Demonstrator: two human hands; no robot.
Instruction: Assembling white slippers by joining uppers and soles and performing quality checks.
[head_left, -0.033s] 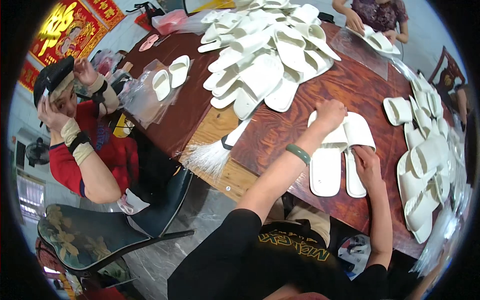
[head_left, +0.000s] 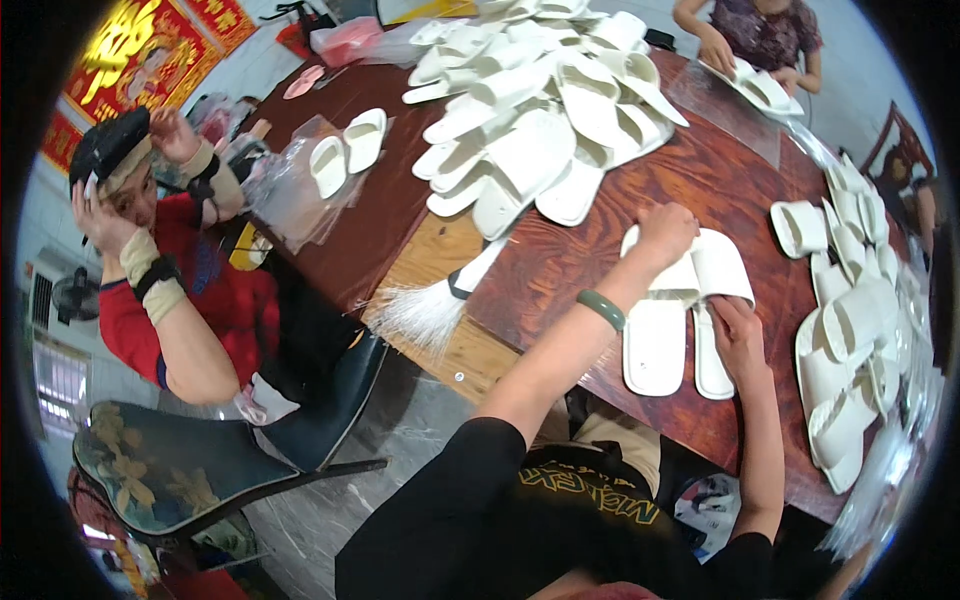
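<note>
One co-worker (head_left: 215,285) in red is at far left, both hands (head_left: 183,140) raised to dark headwear (head_left: 110,142). Next come a small white pair of slippers (head_left: 366,138) on clear plastic (head_left: 300,215), then a white-bristled brush (head_left: 415,308) below a tall heap of slippers (head_left: 530,150). Over the far end of the left slipper (head_left: 655,350), the left hand (head_left: 668,238) has curled fingers; whether it grips, I cannot tell. Just beside, the right hand (head_left: 737,335) bends its fingers at the strap (head_left: 722,265) of the right slipper (head_left: 710,375), its hold likewise unclear. More slippers (head_left: 858,315) pile along the right of the wooden surface (head_left: 570,265)
</note>
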